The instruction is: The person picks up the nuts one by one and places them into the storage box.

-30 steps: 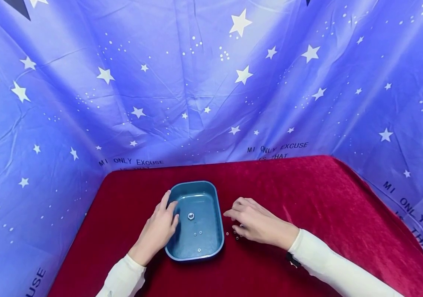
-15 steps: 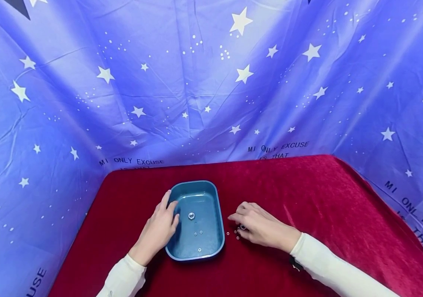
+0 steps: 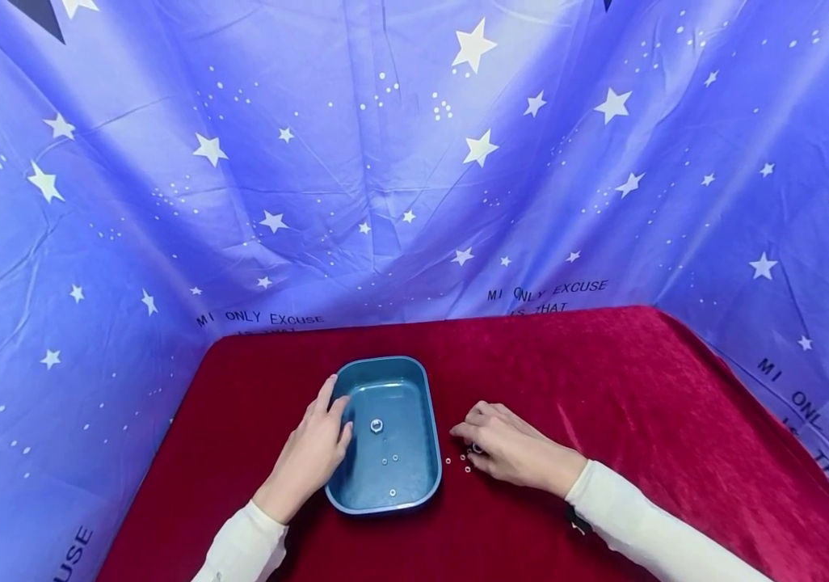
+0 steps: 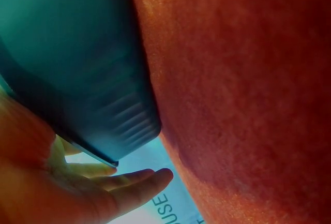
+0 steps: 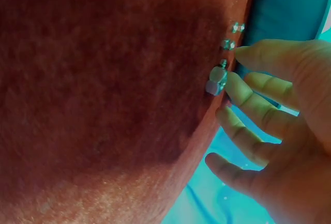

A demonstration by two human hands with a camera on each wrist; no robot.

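Note:
My left hand (image 3: 313,444) rests over the left rim of a blue tray (image 3: 434,420), its fingers loose and some reaching inside. In the left wrist view, straight fingers (image 4: 142,188) lie along the tray's outside. A large metal nut (image 3: 376,426) and several tiny nuts (image 3: 393,492) lie in the tray. Right of it, my right hand (image 3: 516,449) is low over the red cloth, fingers loosely bent and spread. In the right wrist view a fingertip is right at a large nut (image 5: 217,79); the thumb (image 5: 258,53) stands apart from it.
Several tiny nuts (image 3: 468,469) lie on the red cloth (image 3: 567,364) between the tray and my right hand. A blue star-printed curtain (image 3: 385,162) surrounds the table's back and sides.
My right hand has shifted slightly right and toward me, its fingers drawing back from the tray to the large nut on the cloth. My left hand and the tray have stayed put.

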